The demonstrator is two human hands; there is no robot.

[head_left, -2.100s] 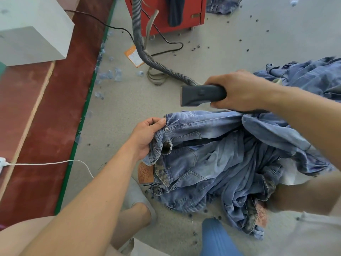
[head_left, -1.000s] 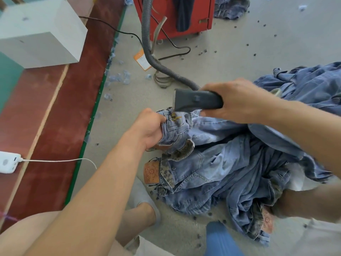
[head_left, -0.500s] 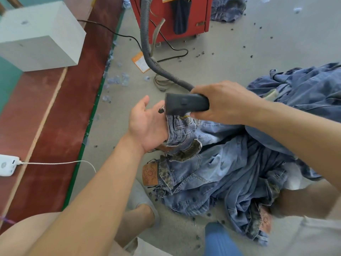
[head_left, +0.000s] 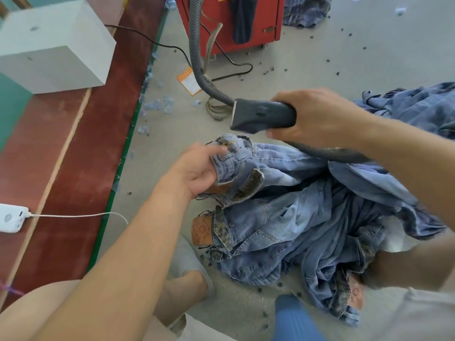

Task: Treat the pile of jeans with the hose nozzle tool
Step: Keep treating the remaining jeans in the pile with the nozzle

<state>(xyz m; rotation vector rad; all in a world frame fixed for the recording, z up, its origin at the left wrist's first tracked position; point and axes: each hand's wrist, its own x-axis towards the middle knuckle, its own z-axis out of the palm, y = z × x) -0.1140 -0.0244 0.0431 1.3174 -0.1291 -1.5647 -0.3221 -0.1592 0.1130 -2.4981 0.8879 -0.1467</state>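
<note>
My right hand (head_left: pixel 317 114) wraps its grip round the hose nozzle tool (head_left: pixel 263 116), a dark grey, smooth plastic wedge with a flat, wide mouth, and I hold it in the air just above the pile of jeans (head_left: pixel 307 217). Behind it the ribbed grey hose (head_left: pixel 197 55) curves away toward the red cabinet (head_left: pixel 229 23), where a dark cloth hangs down the front, and a second stretch of hose runs under my forearm across the denim. The jeans lie crumpled on the grey floor (head_left: pixel 320 60) between my legs: faded blue, soft folds, leopard-print lining at the waistbands, a tan embossed leather patch (head_left: pixel 202 230) facing up. My left hand (head_left: pixel 197 168) pinches a bunched waistband at the pile's near-left edge, fingers curled into the cloth. Half a second ago that hand was spread flat against the denim with the nozzle mouth right beside it; now it grips the fabric and the nozzle sits higher and further right, clear of the cloth. Dark specks dot the floor. To my left a white box (head_left: pixel 54 45) and a white power strip (head_left: pixel 12 217) rest on the red-brown surface (head_left: pixel 73 156).
</note>
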